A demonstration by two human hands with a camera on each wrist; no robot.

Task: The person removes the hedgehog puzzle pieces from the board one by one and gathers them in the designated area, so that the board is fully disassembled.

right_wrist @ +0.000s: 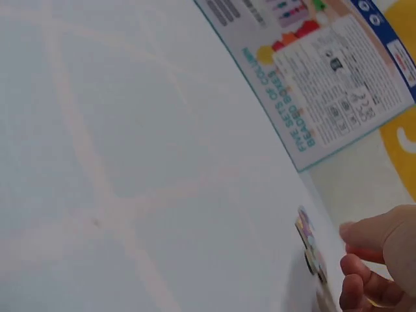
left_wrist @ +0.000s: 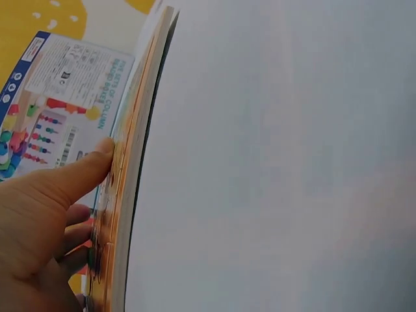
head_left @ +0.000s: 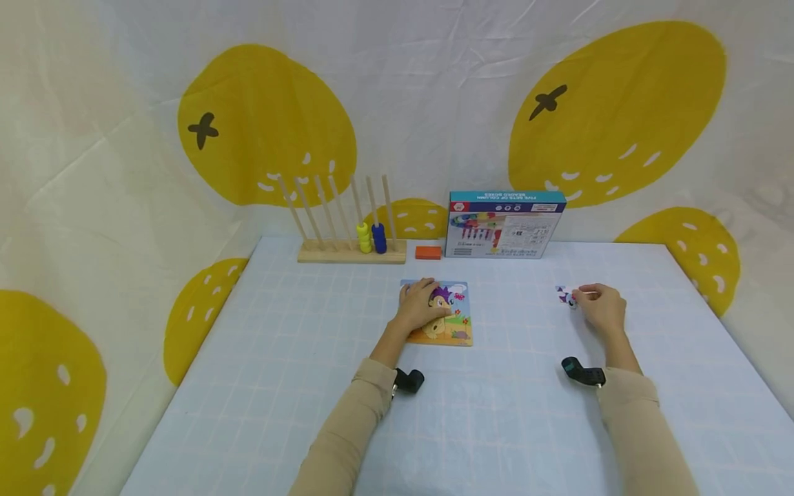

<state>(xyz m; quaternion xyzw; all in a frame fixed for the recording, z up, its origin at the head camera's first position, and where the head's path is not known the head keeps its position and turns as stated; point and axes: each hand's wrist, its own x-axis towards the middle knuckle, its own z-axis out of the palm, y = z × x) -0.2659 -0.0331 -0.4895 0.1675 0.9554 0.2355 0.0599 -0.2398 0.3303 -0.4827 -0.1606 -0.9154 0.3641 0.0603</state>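
A colourful picture puzzle board [head_left: 460,329] lies flat on the pale blue table [head_left: 496,413]. My left hand [head_left: 423,307] rests on top of it with the fingers spread over the picture. In the left wrist view the board [left_wrist: 130,162] shows edge-on, with my thumb [left_wrist: 78,172] against it. To the right, a small white and purple puzzle piece [head_left: 565,296] lies on the table. My right hand [head_left: 600,308] holds its near edge with curled fingertips. The right wrist view shows that piece [right_wrist: 308,247] just in front of the curled fingers [right_wrist: 354,266].
At the back stand a wooden rack of rods [head_left: 350,251] with yellow beads [head_left: 363,238] and blue beads [head_left: 379,238], an orange block [head_left: 428,253] and a bead-set box [head_left: 504,224]. A yellow-spotted cloth hangs behind and beside the table.
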